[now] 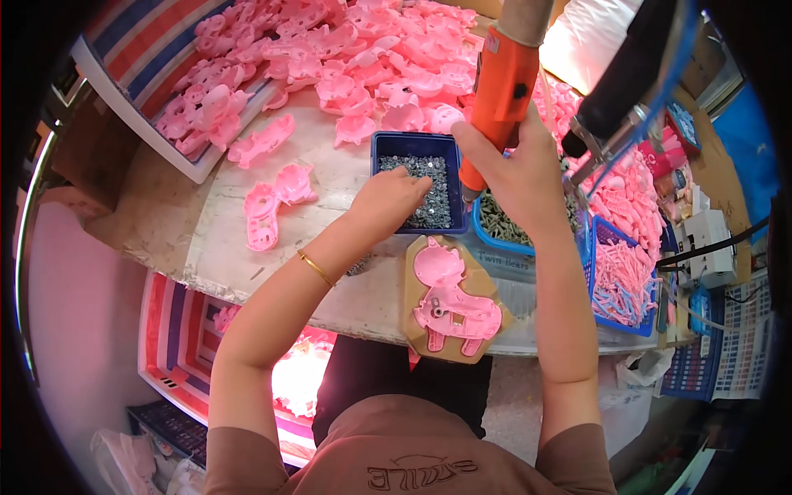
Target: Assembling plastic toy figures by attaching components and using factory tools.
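My left hand (388, 198) reaches into a dark blue box (417, 140) of small silver screws (429, 210), its fingers curled together among them; how many they hold is hidden. My right hand (520, 169) is wrapped round an orange power screwdriver (497, 91), held upright with its tip low beside the box's right wall. Before me, at the bench's front edge, a pink animal-shaped plastic shell half (462, 312) lies hollow side up in a tan holding block (412, 318). A small round metal part sits in the middle of the shell.
A large heap of pink shells (355, 58) covers the back. Loose shells (276, 198) lie at left. Right of the screws stand a light-blue tub (487, 235) of greenish small parts and a blue basket (648, 326) of pink and blue strips. A black arm (627, 74) hangs at upper right.
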`<state>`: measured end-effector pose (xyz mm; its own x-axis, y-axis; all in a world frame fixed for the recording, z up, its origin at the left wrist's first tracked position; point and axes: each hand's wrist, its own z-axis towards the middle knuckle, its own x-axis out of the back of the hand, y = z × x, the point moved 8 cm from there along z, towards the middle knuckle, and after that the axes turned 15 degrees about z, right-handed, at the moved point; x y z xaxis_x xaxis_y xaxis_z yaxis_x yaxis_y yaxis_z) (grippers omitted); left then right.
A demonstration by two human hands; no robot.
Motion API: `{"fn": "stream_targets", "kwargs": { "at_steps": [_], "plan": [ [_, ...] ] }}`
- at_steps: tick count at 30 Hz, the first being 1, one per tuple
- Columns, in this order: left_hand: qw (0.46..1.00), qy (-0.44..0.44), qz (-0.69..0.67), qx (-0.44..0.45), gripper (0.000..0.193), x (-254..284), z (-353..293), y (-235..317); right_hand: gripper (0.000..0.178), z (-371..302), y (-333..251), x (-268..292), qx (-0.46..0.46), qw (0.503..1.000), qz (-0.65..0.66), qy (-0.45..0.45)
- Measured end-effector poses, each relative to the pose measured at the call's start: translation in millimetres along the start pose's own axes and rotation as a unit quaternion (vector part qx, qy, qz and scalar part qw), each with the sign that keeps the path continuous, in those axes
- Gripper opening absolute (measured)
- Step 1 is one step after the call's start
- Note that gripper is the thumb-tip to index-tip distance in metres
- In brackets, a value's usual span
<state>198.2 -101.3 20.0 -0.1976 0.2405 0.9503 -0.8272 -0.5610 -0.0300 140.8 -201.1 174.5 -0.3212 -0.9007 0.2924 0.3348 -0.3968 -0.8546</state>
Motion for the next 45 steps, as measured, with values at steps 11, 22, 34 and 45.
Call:
{"fn": "stream_targets", "kwargs": {
  "at_steps": [11,22,34,45],
  "plan": [
    [0.958,0.102,-0.267,0.014,0.013,42,-30,29,0.03,-29,12,-13,-0.047,0.939,0.329,-0.084],
    [0.97,0.126,-0.203,-0.049,0.017,62,-47,83,0.025,-59,1,-8,0.03,0.921,0.384,-0.049],
    [0.977,-0.003,-0.211,-0.036,0.026,56,-60,111,0.031,-97,12,9,-0.057,0.937,0.343,0.024],
    [0.984,0.041,-0.115,-0.131,0.03,43,-80,140,0.015,-122,48,22,-0.101,0.937,0.333,0.022]
  ]
}}
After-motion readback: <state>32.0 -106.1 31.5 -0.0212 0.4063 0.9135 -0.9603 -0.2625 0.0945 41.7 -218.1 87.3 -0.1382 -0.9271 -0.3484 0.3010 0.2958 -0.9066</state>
